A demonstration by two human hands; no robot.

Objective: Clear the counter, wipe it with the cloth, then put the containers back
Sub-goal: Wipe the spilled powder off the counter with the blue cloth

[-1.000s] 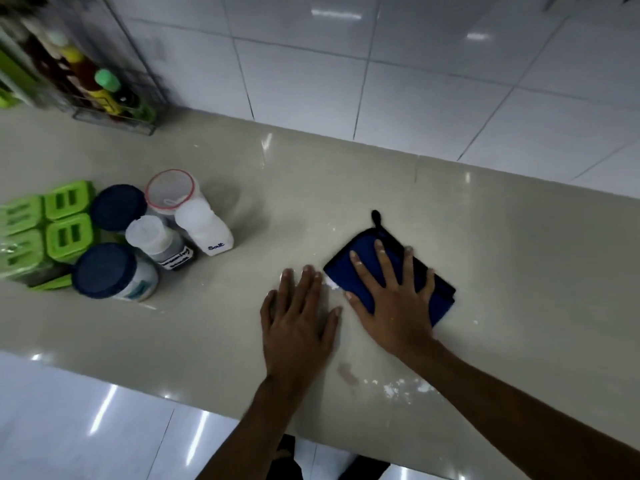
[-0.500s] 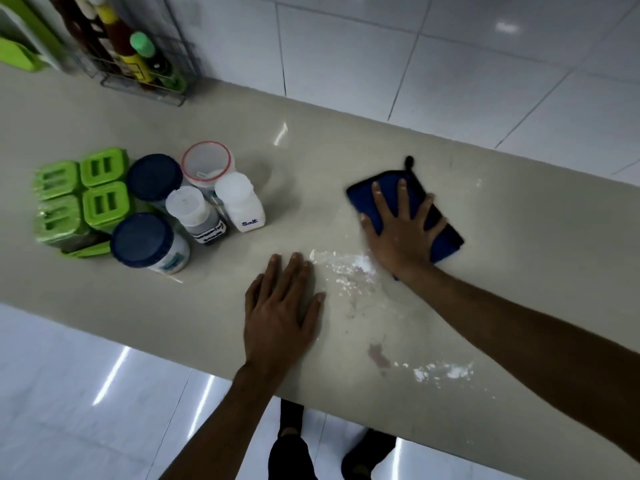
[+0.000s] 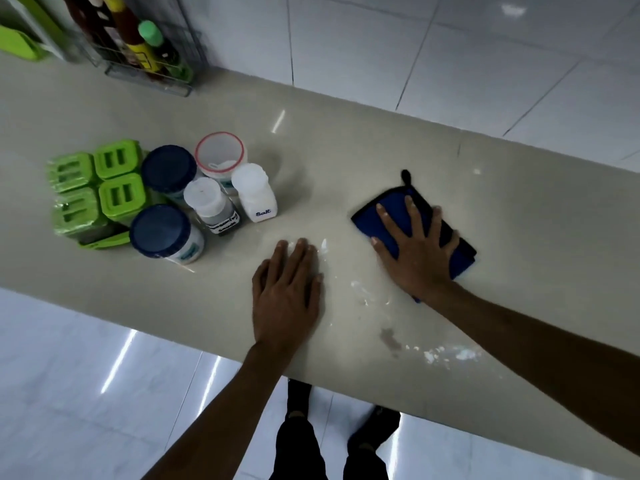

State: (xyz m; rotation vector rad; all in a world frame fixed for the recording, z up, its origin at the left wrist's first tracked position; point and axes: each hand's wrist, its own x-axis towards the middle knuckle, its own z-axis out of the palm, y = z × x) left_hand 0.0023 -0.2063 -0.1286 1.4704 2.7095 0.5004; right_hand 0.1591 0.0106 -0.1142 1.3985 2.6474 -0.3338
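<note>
A folded blue cloth point(image 3: 388, 220) lies on the beige counter point(image 3: 346, 161), and my right hand point(image 3: 415, 251) presses flat on it with fingers spread. My left hand point(image 3: 287, 299) rests flat and empty on the counter near the front edge, left of the cloth. White powder streaks point(image 3: 367, 292) lie between the hands, and more powder point(image 3: 450, 355) with a brown stain point(image 3: 389, 337) sits by the front edge. The containers stand grouped at the left: a salt bottle point(image 3: 254, 194), a dark-filled shaker point(image 3: 211, 206), two blue-lidded jars point(image 3: 162, 233), a red-rimmed tub point(image 3: 220, 155) and several green boxes point(image 3: 97, 187).
A wire rack with sauce bottles point(image 3: 145, 53) stands against the tiled wall at the back left. A green object point(image 3: 17, 43) sits at the far left. The counter's front edge runs just below my left hand, with a glossy floor and my feet point(image 3: 332, 427) beneath.
My right hand has slid the cloth away from me, then back toward the front and right, uncovering and smearing the white powder. My left hand has stayed flat on the counter.
</note>
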